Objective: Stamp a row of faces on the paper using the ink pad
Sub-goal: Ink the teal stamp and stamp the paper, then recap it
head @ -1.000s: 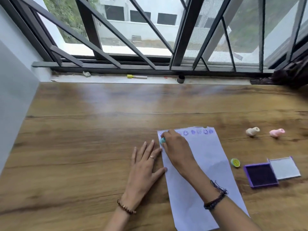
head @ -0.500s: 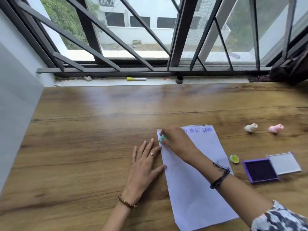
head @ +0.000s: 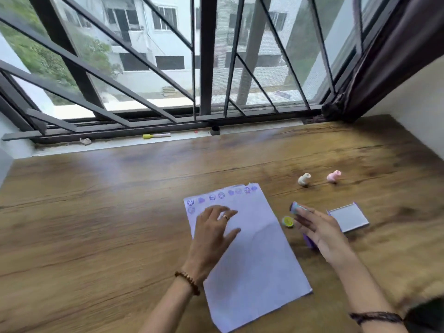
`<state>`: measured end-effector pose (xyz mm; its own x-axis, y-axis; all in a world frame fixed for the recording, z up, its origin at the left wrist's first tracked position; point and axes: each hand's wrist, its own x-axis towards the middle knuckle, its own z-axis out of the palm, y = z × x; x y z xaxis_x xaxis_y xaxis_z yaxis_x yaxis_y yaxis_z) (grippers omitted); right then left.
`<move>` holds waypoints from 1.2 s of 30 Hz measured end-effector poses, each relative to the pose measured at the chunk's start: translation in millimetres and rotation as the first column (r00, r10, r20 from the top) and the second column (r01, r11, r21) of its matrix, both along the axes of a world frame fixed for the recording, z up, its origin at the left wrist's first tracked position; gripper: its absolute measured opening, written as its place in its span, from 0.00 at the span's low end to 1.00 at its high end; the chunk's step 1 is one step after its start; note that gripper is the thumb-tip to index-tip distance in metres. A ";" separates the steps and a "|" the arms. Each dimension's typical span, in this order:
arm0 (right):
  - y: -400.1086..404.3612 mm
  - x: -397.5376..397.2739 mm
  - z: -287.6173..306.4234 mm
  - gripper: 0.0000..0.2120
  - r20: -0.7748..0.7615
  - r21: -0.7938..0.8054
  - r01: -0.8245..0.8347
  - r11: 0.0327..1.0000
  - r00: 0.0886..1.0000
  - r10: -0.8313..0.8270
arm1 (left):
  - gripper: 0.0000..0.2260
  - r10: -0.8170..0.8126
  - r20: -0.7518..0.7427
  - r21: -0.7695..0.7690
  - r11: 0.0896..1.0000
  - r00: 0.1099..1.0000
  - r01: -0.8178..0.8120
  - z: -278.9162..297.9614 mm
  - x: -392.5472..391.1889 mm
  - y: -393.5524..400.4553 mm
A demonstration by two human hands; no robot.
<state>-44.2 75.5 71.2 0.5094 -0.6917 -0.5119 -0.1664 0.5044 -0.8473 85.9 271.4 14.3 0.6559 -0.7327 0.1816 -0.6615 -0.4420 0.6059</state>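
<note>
Holding a small teal stamp [head: 296,207] pinched in its fingertips, the right hand [head: 319,233] hovered over the right part of the wooden table [head: 120,212], just above the purple ink pad [head: 308,242], most of which it hid; only a sliver of the pad's purple edge showed below the palm, with its open white lid [head: 348,217] lying beside it toward the right edge. The left hand [head: 212,233] lay flat and open on the paper [head: 254,260], fingers spread, gripping nothing and pinning the sheet near its far left corner. Along the paper's far edge ran a row of purple faces and hearts [head: 221,195], and one faint print sat below the first face at the left. A yellow stamp [head: 287,221] lay just off the paper's right edge, and a cream stamp [head: 304,179] and a pink stamp [head: 334,176] stood well apart from it toward the far right of the table. The step in hand looked like re-inking. To do it well, the stamp face should go down flat and square on the pad, pressed evenly and lifted straight up, since a tilted dab would likely leave another pale or patchy face. The left hand should keep the sheet flat so the next print lands in line with its neighbours.
</note>
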 end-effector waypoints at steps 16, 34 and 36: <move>-45.8 -50.7 -16.4 0.07 -0.088 -0.201 -0.166 0.965 0.985 0.151 | 0.09 -0.072 -0.210 0.010 0.997 0.975 0.076 8.6 -56.6 -127.5; -75.9 -19.2 12.7 0.09 -0.209 -0.613 -0.489 0.620 0.857 0.470 | 0.12 -0.210 -0.786 -0.366 0.916 0.581 -0.164 39.1 -51.3 -138.3; -79.3 -12.4 14.1 0.06 -0.241 -0.578 -0.536 0.615 0.832 0.499 | 0.12 -0.217 -0.785 -0.385 0.905 0.580 -0.182 37.8 -46.3 -139.4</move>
